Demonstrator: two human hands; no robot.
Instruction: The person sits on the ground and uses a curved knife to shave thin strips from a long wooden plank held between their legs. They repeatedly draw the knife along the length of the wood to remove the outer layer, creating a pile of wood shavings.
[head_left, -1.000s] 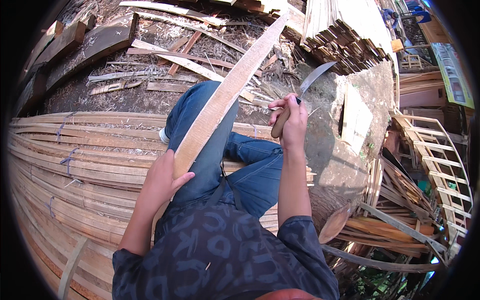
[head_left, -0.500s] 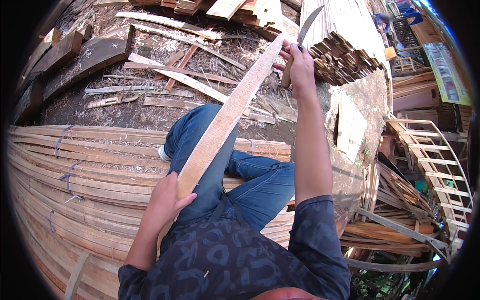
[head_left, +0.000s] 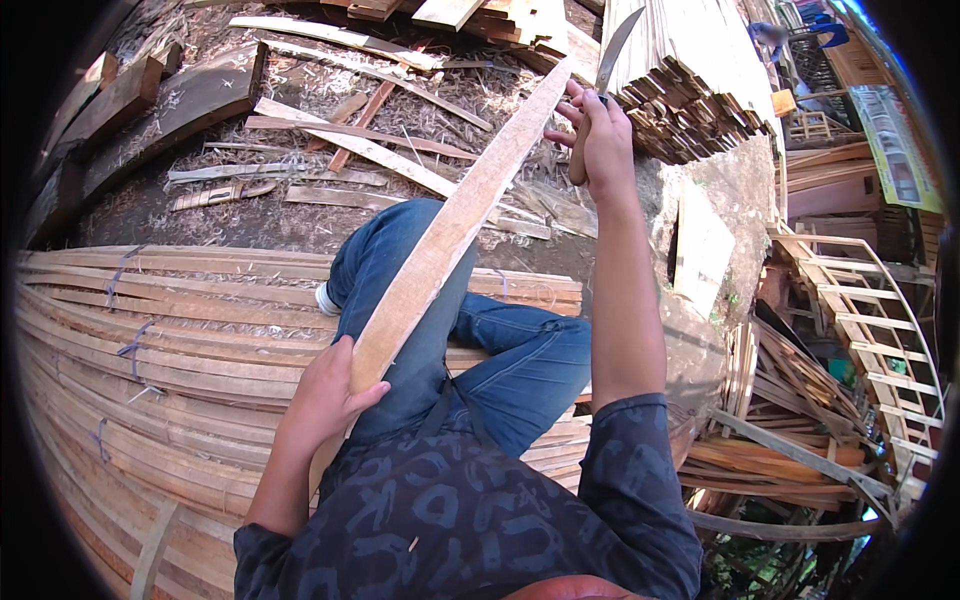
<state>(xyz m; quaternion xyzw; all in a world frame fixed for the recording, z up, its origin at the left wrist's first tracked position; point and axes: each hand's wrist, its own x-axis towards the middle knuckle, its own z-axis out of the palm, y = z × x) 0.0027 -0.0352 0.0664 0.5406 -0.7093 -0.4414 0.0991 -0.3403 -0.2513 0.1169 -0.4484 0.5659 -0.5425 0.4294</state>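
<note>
A long pale wooden plank (head_left: pixel 450 235) with a tapered far end lies slantwise over my jeans-clad leg (head_left: pixel 385 270). My left hand (head_left: pixel 327 392) is closed round its near end, with the thumb on the upper face. At the far end, my right hand (head_left: pixel 606 150) grips a knife (head_left: pixel 619 48) by its brown handle. The curved blade points up and away from me. Some of the right fingers stretch toward the plank's edge; whether they touch it I cannot tell.
Bundled long strips (head_left: pixel 180 340) lie under and left of me. Shavings and offcuts (head_left: pixel 350 150) cover the ground ahead. Dark beams (head_left: pixel 170 120) lie at far left, a stack of slats (head_left: pixel 690 110) at far right. A ladder-like wooden frame (head_left: pixel 870 330) leans on the right.
The plank's far end has shifted slightly up and right. My right hand and the knife have moved only a little, and the left hand keeps its grip.
</note>
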